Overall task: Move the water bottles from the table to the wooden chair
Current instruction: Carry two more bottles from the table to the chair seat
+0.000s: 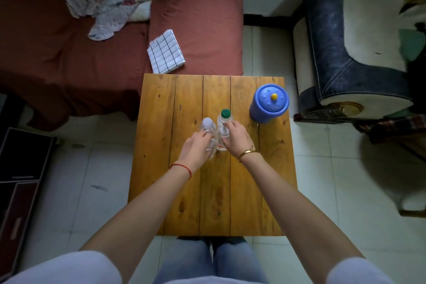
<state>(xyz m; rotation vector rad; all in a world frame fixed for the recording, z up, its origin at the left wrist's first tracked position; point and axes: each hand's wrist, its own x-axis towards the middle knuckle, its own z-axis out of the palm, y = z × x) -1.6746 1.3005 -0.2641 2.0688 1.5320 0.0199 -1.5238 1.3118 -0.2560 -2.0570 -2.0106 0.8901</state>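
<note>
1. Looking down from the head view: three clear water bottles bunched upright near the middle of the wooden worktop, all touching or nearly so. White-capped bottle on the left, green-capped bottle furthest back, a smaller clear-capped bottle just in front of it.
2. Left hand curled around the lower body of the white-capped bottle, fingers wrapped but grip firmness unclear. Right hand closing on the smaller bottle, fingertips up near the shoulder of the green-capped one; cannot tell whether one bottle or two are actually held.
3. None lifted yet, by the look of it; no wooden chair identifiable in view, so destination lies somewhere off frame.
4. Likely trouble: bottles packed so tight that lifting one may drag or tip a neighbour, the green-capped one most at risk since the right fingers brush it. Thin clear plastic may squash or slip under a loose hold.
5. Blue lidded jar at the far right corner, well apart from the bottles; only a wide rightward sweep would strike it.
6. Bare boards on every side of the cluster, edges well away, so tipping is a greater worry than falling off.
7. Red sofa with a checked cloth butts the far edge; dark armchair stands to the right. Open tiled floor left and right of the worktop gives the clearest way out.
</note>
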